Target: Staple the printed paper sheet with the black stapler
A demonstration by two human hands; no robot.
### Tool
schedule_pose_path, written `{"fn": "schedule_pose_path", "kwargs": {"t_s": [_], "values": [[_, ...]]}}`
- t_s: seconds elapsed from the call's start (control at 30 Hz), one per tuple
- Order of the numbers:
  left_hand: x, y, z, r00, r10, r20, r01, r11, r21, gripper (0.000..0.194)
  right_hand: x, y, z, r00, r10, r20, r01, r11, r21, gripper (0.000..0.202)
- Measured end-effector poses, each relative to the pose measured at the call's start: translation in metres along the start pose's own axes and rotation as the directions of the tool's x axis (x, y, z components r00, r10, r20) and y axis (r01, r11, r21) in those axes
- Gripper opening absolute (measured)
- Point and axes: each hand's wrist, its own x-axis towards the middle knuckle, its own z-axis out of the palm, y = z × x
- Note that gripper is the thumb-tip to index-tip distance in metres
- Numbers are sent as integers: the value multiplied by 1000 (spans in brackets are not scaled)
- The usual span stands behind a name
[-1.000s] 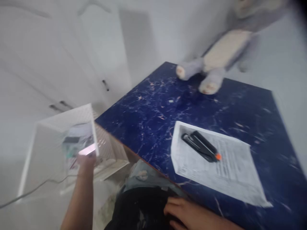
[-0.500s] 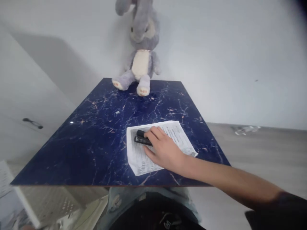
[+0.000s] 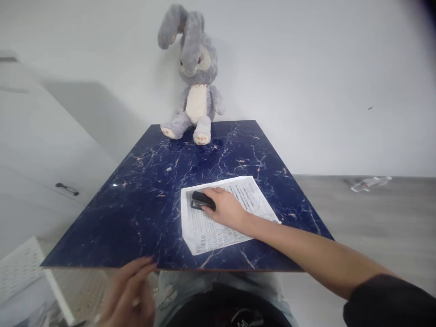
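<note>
Right now you seem to be taking hold of the black stapler (image 3: 203,200) on the paper (image 3: 204,236), your right hand (image 3: 228,209) pinching its end, your left hand (image 3: 131,295) loosely open by the bench's (image 3: 136,218) near edge; moving it calls for a steady grip.

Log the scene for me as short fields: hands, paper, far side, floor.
right hand: gripping black stapler
left hand: blurred, at the near table edge, nothing visible in it
paper: printed, under the stapler
far side: plush rabbit, seated
floor, right: clear crumpled item, unidentified
</note>
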Motion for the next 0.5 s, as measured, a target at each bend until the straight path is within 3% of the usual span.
{"fn": "schedule_pose_path", "kwargs": {"t_s": [0.03,0.13,0.23,0.33,0.4,0.43,0.5], "values": [[12,2,17,999,40,4,-40,999,19,32,0,1,1,1000,5,-10,-4,1000,23,23],[61,4,69,970,26,244,-61,989,136,25,0,0,-3,998,44,-54,-39,996,79,17],[121,-6,113,906,-73,418,-66,948,311,27,2,3,-22,983,110,-149,-80,978,192,9],[172,-15,153,834,-147,531,-72,926,370,32,10,17,-51,947,215,-240,-124,930,346,16],[190,-13,178,765,-92,637,-123,950,286,34,16,30,-69,902,357,-242,-178,819,545,21],[193,-9,189,747,-66,661,-154,951,268,35,19,37,-77,872,442,-211,-198,712,673,21],[191,0,206,752,-43,658,-212,929,303,36,24,47,-89,815,573,-83,-203,417,886,18]]}}
